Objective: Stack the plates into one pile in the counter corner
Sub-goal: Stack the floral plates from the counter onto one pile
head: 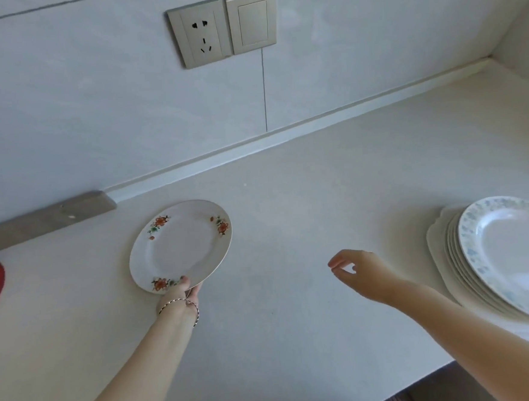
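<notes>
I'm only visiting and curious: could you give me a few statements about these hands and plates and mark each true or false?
1. The left hand holds the orange-flowered plate by its near rim. True.
2. The right hand holds a plate. False: it holds nothing, and its fingers are loosely curled.
3. The plate pile has a blue-patterned plate on top. True.
4. The orange-flowered plate already lies on the plate pile. False: it is well apart, off to the left.
5. A plug sits in the wall socket. False: nothing is plugged in.
</notes>
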The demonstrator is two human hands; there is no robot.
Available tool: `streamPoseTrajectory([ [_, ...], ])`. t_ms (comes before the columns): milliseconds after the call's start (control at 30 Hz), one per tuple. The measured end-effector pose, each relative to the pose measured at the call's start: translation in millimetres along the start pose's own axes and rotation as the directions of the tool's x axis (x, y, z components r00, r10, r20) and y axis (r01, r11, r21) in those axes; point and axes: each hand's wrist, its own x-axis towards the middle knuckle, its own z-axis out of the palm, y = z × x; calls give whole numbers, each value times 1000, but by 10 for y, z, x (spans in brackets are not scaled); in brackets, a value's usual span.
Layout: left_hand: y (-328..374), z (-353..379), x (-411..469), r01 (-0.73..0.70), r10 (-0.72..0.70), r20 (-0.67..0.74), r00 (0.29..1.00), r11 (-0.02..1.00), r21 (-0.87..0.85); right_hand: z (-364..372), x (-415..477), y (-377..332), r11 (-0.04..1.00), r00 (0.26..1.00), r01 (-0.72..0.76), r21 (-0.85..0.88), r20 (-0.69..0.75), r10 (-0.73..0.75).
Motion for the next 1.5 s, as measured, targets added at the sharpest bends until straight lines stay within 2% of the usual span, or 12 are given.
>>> streamPoseTrajectory([
  [167, -6, 179, -471, -69, 28, 163, 986, 964, 255, -44, -155, 99, 998, 998, -34, 49, -53, 37],
  [267, -201, 334, -665, -127, 5, 276, 961, 896, 426, -224, -268, 143, 963, 988, -76, 260, -114, 108],
  [333, -364, 516, -898, -192, -10, 357, 934, 828, 527, -413, -362, 201, 808, 969, -73, 585, -150, 196],
  [400, -579, 727, -1124, -294, -18, 448, 894, 733, 614, -671, -488, 342, 550, 952, -5, 835, -165, 260],
  [467, -864, 920, -1344, -404, -27, 536, 844, 625, 668, -950, -651, 586, 385, 923, 88, 919, -221, 315],
  [500, -1032, 1014, -1462, -440, -48, 566, 823, 576, 689, -1086, -753, 736, 362, 901, 121, 924, -255, 350],
  [700, -2179, 1498, -1943, -481, -236, 582, 778, 370, 794, -1429, -1350, 1943, 777, 792, -32, 629, -458, 404],
  [833, -2813, 1781, -2055, -511, -290, 546, 786, 192, 838, -1479, -1586, 2618, 793, 772, -110, 599, -451, 448],
  [1033, -3346, 2059, -1967, -525, -228, 520, 823, 45, 850, -1490, -1581, 3109, 777, 758, -149, 612, -433, 487],
  [1167, -3466, 2129, -1887, -528, -206, 509, 836, -48, 848, -1488, -1506, 3222, 780, 744, -165, 603, -444, 500],
  [1367, -3406, 2259, -1787, -542, -217, 498, 840, -286, 790, -1478, -1439, 3132, 824, 743, -240, 514, -449, 496],
  [1500, -3343, 2325, -1723, -553, -197, 518, 832, -360, 751, -1464, -1359, 3047, 814, 737, -300, 497, -421, 529],
])
